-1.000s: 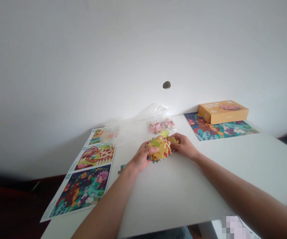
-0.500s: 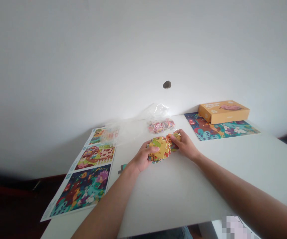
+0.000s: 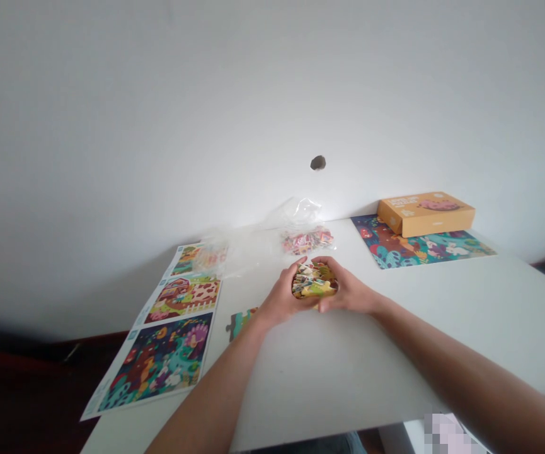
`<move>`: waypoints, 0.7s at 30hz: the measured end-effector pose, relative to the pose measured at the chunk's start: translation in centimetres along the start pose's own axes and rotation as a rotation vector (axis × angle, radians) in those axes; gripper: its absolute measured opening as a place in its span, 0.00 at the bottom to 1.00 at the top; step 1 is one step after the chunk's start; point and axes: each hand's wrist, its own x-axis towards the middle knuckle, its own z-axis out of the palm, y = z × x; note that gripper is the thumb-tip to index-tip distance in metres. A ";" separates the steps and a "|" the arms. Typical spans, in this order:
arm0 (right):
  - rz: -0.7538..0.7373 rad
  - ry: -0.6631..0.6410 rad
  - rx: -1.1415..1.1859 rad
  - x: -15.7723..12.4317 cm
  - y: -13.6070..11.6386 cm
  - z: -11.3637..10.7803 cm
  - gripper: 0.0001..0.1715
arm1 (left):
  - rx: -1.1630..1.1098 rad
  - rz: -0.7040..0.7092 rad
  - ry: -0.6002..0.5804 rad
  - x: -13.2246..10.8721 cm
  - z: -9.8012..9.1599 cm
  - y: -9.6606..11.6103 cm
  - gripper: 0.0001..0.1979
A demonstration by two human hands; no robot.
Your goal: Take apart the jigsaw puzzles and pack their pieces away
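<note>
Both my hands meet over the middle of the white table (image 3: 348,366). Between them is a stack of colourful puzzle pieces (image 3: 314,281), mostly yellow on top. My left hand (image 3: 279,299) cups the stack from the left with fingers curled around it. From the right, my right hand (image 3: 348,291) closes on the same stack. A single teal puzzle piece (image 3: 240,321) lies on the table beside my left wrist.
A long sheet of printed pictures (image 3: 168,328) lies along the table's left edge. Clear plastic bags (image 3: 300,217), one holding reddish pieces (image 3: 306,240), sit at the back by the wall. An orange box (image 3: 426,214) rests on a blue picture sheet (image 3: 423,247) at the far right.
The loose fan of pieces has been gathered into a tight stack. Both hands have closed in around it. The teal piece beside my left wrist now shows more.
</note>
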 end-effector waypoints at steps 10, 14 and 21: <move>-0.160 0.059 -0.442 -0.1 -0.2 0.1 0.50 | 0.341 0.227 -0.068 -0.5 -0.1 -0.1 0.53; -0.093 0.088 -0.522 0.1 0.7 0.0 0.61 | 0.341 0.161 -0.071 -0.4 -0.2 -0.4 0.61; -0.045 0.117 -0.428 0.2 1.4 0.0 0.59 | 0.209 0.103 -0.053 -0.2 -0.1 -1.0 0.62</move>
